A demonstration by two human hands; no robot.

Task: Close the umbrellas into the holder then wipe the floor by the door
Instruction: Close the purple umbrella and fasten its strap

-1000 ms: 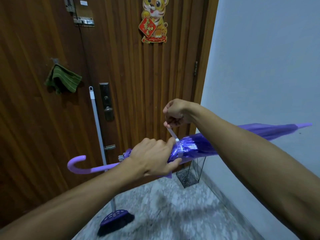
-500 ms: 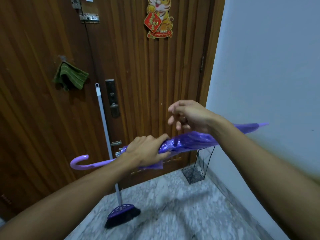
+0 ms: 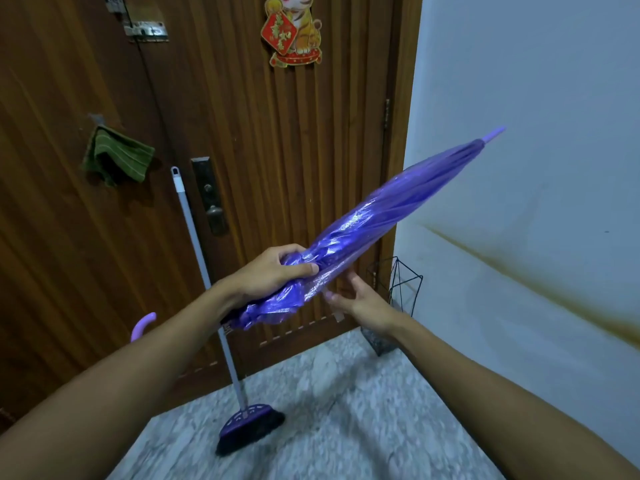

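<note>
Both hands met at the folded purple translucent plastic umbrella [image 3: 374,216]: the left hand [image 3: 273,271] gripped its bunched canopy, while the right hand [image 3: 360,299] reached up beneath with loosely spread fingers touching the fabric. Held in front of the ribbed brown wooden door [image 3: 242,133], the crinkled, glossy umbrella slanted, tip up-right, curved lilac handle [image 3: 142,325] down-left. A black wire umbrella holder [image 3: 405,289] stood in the corner; its contents couldn't be made out.

The left hand [image 3: 273,271] grips a folded purple umbrella [image 3: 381,209], tip tilted up toward the wall; the right hand [image 3: 360,299] reaches beneath it, fingers [image 3: 334,296] loosely spread, before the door [image 3: 242,133].
</note>
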